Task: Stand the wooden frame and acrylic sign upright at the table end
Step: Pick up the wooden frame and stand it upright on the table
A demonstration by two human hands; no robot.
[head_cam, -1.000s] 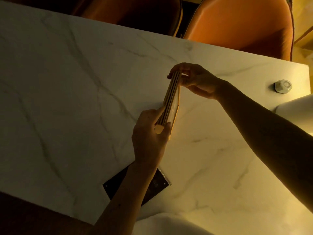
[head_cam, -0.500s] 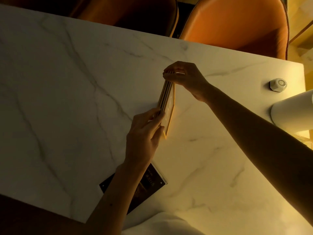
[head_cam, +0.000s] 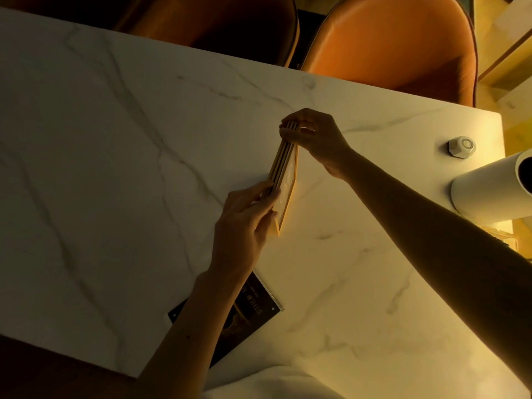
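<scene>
A light wooden frame (head_cam: 283,171) stands on edge on the white marble table (head_cam: 115,168), near its middle, seen from above and leaning slightly. My left hand (head_cam: 244,226) grips its near end. At the far end my right hand (head_cam: 313,136) pinches the frame's top edge. The dark acrylic sign (head_cam: 253,306) lies flat near the table's front edge, partly hidden under my left forearm.
A white cylinder (head_cam: 489,188) stands at the right end of the table, with a small white hexagonal object (head_cam: 462,146) beyond it. Two orange chairs (head_cam: 397,41) are pushed in at the far side.
The frame has come down from a raised tilt to rest on the tabletop. My left hand's fingers have stretched out along its near end.
</scene>
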